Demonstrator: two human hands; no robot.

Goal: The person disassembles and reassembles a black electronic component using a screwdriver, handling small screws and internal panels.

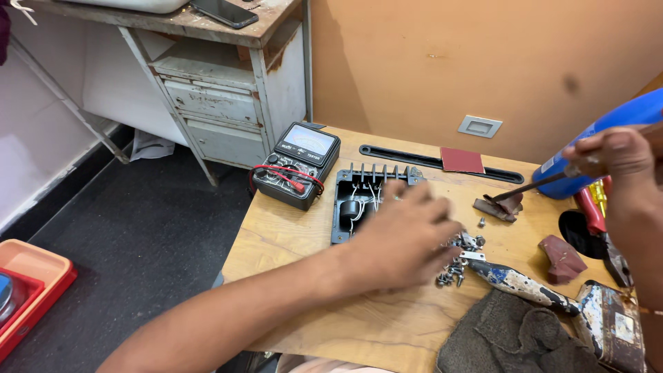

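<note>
Screws [452, 271] lie under the left hand [404, 238] fingers, spread apart — right hand [615, 155] fingers clamp a soldering iron [535, 185].

A light wooden counter [297, 238] with a visible grain stands against an orange wall, above a dark floor. At its far left corner sits a black analogue multimeter with red leads [297, 166]. Just beside it lies an open black plastic housing with a finned edge [359, 197]. Along the back edge runs a long black slotted strip [407, 157], and a square of dark red sandpaper [462, 160] lies across it. Near the middle is a heap of small silver screws [457, 266], with folded brownish sandpaper pieces [563, 259] to the right. A grey-brown woven cloth [511, 335] covers the near right corner, touching a paint-spattered tool handle [521, 283].
</note>
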